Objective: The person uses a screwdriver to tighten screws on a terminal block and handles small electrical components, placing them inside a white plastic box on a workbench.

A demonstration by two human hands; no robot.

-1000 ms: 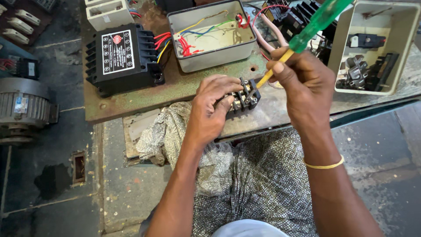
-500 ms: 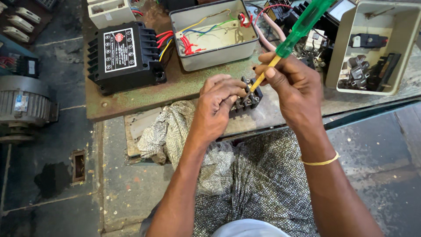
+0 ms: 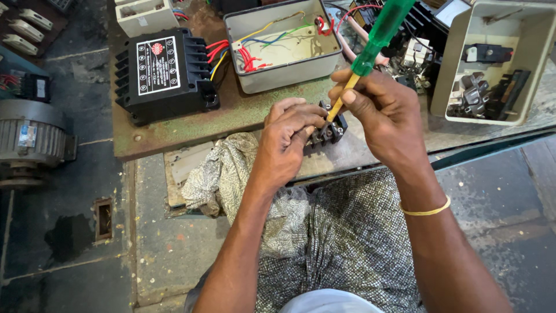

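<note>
My left hand [image 3: 288,139] grips a small black terminal block [image 3: 328,130] that rests on the worn metal bench top [image 3: 191,124]. My right hand [image 3: 387,113] holds a screwdriver with a green translucent handle [image 3: 379,36]. Its yellow shaft slants down and left, and the tip meets the top of the block between my left fingers. A thin yellow bangle [image 3: 427,210] circles my right wrist.
A black transformer [image 3: 164,74] with red leads sits at the back left. Next to it stands a grey open box [image 3: 282,43] with coloured wires. A beige box [image 3: 492,61] of parts is at right. A crumpled cloth [image 3: 223,174] hangs off the bench. An electric motor [image 3: 29,142] lies on the floor at left.
The right hand and screwdriver have shifted left and down, bringing the tip onto the block. The left hand has stayed closed on the block.
</note>
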